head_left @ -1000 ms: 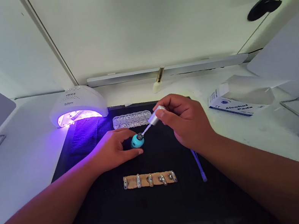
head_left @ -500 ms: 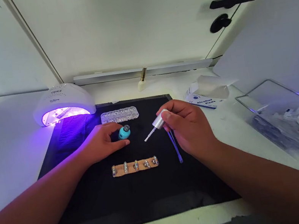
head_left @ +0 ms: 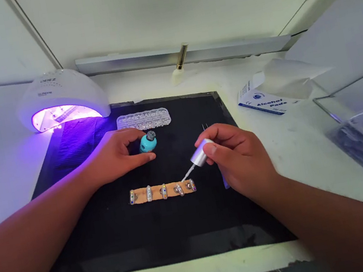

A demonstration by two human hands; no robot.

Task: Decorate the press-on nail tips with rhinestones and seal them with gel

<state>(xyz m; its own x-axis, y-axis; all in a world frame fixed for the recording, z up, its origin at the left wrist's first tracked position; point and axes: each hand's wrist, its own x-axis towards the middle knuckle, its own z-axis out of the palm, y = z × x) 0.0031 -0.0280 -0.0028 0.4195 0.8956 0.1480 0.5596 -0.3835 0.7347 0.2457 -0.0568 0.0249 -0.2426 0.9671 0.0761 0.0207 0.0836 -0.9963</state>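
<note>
My left hand (head_left: 122, 155) is closed around a turquoise nail polish bottle (head_left: 148, 143), whose neck is uncapped. Between the fingers and thumb of my right hand (head_left: 239, 154) is the white cap with its nail polish brush (head_left: 198, 154), slanting down to the left. The brush tip is at the fourth of several decorated false nails (head_left: 179, 189) on a tan strip (head_left: 156, 193); whether it touches cannot be told. Tweezers (head_left: 225, 181) with a purple-blue handle lie partly hidden behind my right hand.
A glowing nail lamp (head_left: 61, 94) stands back left. A clear rhinestone case (head_left: 143, 120) lies on the black mat (head_left: 122, 235). Behind it is a gold-capped bottle (head_left: 179, 66). To the right are an alcohol pads box (head_left: 268, 97) and a wire basket (head_left: 355, 86) with packets.
My right hand has brought the brush down from above the mat to the false nails on the strip. My left hand still holds the bottle. The camera view has shifted.
</note>
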